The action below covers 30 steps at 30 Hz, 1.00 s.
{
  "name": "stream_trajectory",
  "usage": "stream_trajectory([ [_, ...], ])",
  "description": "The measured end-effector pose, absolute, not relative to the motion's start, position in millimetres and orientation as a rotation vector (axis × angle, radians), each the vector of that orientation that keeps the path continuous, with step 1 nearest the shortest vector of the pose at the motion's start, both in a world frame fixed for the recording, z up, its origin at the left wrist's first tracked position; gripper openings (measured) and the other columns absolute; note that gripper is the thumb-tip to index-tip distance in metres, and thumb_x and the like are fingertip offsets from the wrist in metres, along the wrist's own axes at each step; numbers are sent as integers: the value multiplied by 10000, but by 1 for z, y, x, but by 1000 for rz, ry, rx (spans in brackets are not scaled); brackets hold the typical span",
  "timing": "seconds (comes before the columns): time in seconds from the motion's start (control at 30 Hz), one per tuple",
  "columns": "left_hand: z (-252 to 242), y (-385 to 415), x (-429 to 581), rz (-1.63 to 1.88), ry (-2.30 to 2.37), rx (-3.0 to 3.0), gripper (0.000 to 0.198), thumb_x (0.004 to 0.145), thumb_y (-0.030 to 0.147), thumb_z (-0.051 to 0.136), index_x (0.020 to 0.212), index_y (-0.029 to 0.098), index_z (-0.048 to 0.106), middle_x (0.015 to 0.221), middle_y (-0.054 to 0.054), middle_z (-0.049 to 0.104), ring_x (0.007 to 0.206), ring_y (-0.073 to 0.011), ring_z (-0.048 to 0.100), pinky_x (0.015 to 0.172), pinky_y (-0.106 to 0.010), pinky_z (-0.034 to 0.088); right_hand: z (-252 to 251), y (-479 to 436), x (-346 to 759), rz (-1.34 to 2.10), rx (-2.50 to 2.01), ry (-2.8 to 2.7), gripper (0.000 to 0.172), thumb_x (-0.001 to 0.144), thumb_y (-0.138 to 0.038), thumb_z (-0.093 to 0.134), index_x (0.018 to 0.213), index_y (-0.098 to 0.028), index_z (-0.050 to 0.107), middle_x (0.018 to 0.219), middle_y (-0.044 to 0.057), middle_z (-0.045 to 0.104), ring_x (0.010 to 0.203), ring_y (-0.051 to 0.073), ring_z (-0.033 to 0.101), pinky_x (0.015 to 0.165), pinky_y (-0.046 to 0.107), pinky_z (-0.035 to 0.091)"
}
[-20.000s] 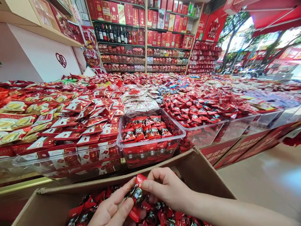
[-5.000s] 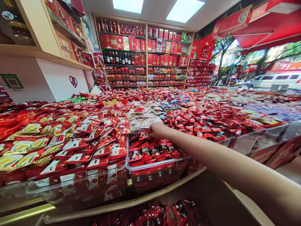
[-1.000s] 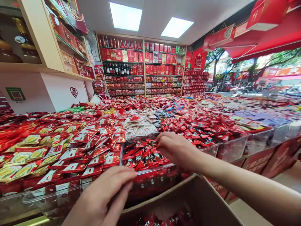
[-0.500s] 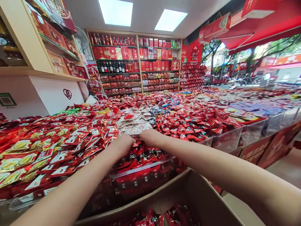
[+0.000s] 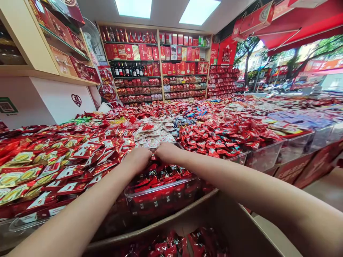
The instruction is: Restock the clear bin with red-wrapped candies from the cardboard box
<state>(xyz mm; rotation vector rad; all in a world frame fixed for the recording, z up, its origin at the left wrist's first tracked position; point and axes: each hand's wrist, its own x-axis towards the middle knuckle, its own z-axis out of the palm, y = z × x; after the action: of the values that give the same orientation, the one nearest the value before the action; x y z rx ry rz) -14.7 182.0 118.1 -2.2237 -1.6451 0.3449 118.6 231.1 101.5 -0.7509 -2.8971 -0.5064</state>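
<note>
Both hands reach to the back of a clear plastic bin (image 5: 160, 187) of small red and black packets (image 5: 163, 174). My left hand (image 5: 139, 159) and my right hand (image 5: 168, 153) are close together, with fingers curled down among the packets. What the fingers grip is too small and hidden to name. White packets (image 5: 155, 132) lie just beyond the hands. Below the bin, an open cardboard box (image 5: 227, 221) holds more red packets (image 5: 171, 246).
Red and yellow packets (image 5: 21, 169) are heaped on the left, red packets (image 5: 211, 137) on the right. Behind stand shelves (image 5: 160, 64) of bottles and boxes. Clear bin walls (image 5: 264, 157) line the right edge; a street shows beyond.
The view has shifted a little. Both hands stay at the back of the bin and are slightly closer together.
</note>
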Motion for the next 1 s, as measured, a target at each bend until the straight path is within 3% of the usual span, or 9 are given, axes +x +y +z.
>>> stream_trajectory([
  [0.27,123,176,-15,443,-1646,-2178,192,800,304,459,760,155,573,720,1,605,651,-127,567,599,-297,452,115,240,117,-479,-776,-2914,265,773,-119,357,846,-88,610,901,150,604,846,218,550,697,311,389],
  [0.5,125,179,-11,475,-1599,-2218,250,788,371,454,731,161,577,679,5,601,615,-126,560,582,-299,447,120,242,124,-386,-1001,-2894,262,710,-120,437,907,-122,610,871,110,625,811,190,571,637,240,415],
  [0.63,126,185,-5,360,-1537,-2273,256,795,377,437,846,157,556,818,-27,603,750,-156,562,650,-331,447,124,242,131,-362,-1131,-2861,296,665,-181,523,930,-73,600,874,147,617,828,221,566,658,262,428],
  [0.73,122,191,0,303,-1516,-2316,267,779,379,463,908,156,535,893,-39,593,808,-168,554,675,-342,447,121,241,134,-363,-1228,-2792,298,707,-168,465,966,-83,584,919,161,602,861,243,557,675,310,434],
  [1.0,113,202,7,304,-1580,-2329,327,753,451,469,879,159,547,841,-31,602,751,-161,565,636,-335,457,113,242,139,-333,-1325,-2717,309,776,-153,345,942,-106,601,912,155,608,868,248,558,668,346,442],
])
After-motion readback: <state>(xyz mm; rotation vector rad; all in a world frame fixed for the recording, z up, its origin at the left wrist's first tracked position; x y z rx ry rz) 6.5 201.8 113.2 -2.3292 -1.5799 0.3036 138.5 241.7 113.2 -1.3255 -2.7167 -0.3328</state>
